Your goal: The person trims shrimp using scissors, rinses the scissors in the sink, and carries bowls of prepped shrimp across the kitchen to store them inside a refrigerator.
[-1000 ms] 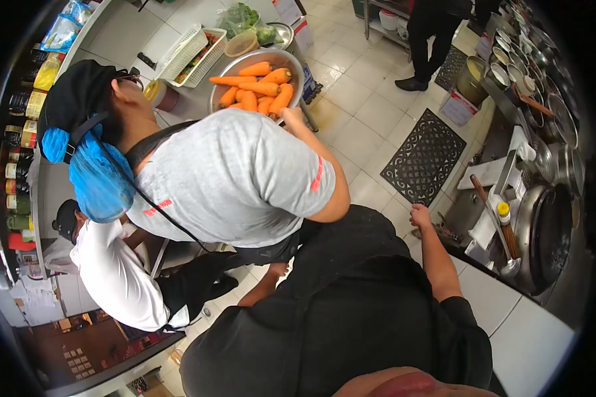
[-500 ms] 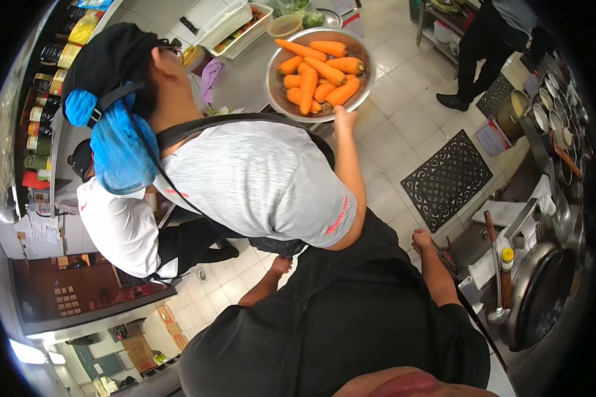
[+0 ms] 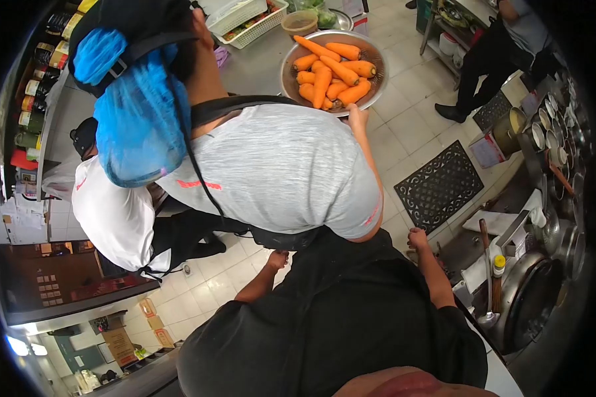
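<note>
My left hand (image 3: 279,259) hangs low at my side, fingers curled in, behind the back of a co-worker in a grey T-shirt (image 3: 278,165). On the other side, my right hand (image 3: 417,239) is also curled into a loose fist beside the stove counter (image 3: 457,248); I see nothing in either hand. The co-worker right in front of me grips the rim of a metal bowl (image 3: 381,86) full of carrots (image 3: 338,68) with one hand (image 3: 357,121). That co-worker's other hand is hidden.
Right of me, a wok (image 3: 536,298), a ladle (image 3: 489,317) and a yellow-capped bottle (image 3: 499,264) crowd the stove. A black floor mat (image 3: 440,185) lies ahead. Another person in white (image 3: 112,212) bends at the left; someone in dark trousers (image 3: 487,73) stands far right.
The co-worker in grey and the bowl of carrots have shifted a little to the right in view, with the co-worker's head now nearer and larger. Both my hands stay low and curled.
</note>
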A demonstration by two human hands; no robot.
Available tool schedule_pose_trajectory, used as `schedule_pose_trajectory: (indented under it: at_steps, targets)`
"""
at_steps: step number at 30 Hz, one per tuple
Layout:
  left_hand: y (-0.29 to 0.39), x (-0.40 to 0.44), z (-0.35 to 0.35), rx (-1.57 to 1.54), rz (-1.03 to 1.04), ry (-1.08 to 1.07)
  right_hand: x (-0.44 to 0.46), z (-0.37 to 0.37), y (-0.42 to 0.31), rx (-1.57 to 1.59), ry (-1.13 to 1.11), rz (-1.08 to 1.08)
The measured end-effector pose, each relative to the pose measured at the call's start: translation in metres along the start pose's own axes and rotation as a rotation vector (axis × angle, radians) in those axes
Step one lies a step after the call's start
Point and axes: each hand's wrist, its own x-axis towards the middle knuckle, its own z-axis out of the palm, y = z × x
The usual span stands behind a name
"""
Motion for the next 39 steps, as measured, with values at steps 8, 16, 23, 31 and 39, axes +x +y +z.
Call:
schedule_pose_trajectory:
  at_steps: [8,16,23,31,39]
  targets:
    - [-0.01,0.032,-0.024,0.094,-0.01,0.031,-0.016,0.013,0.015,0.021,0.012,0.017]
    - [0.007,0.055,-0.046,1.036,0.468,-0.072,0.064,0.0,0.087,-0.229,-0.128,-0.295]
    - [-0.024,0.103,-0.027,1.042,0.539,0.013,0.028,0.004,0.014,-0.113,-0.082,-0.047]
    - [-0.049,0.132,-0.01,0.905,0.561,0.134,0.028,0.006,-0.023,-0.095,-0.064,-0.019]
    - [-0.038,0.133,-0.013,0.959,0.611,0.068,0.026,0.006,-0.035,-0.074,-0.038,-0.015]
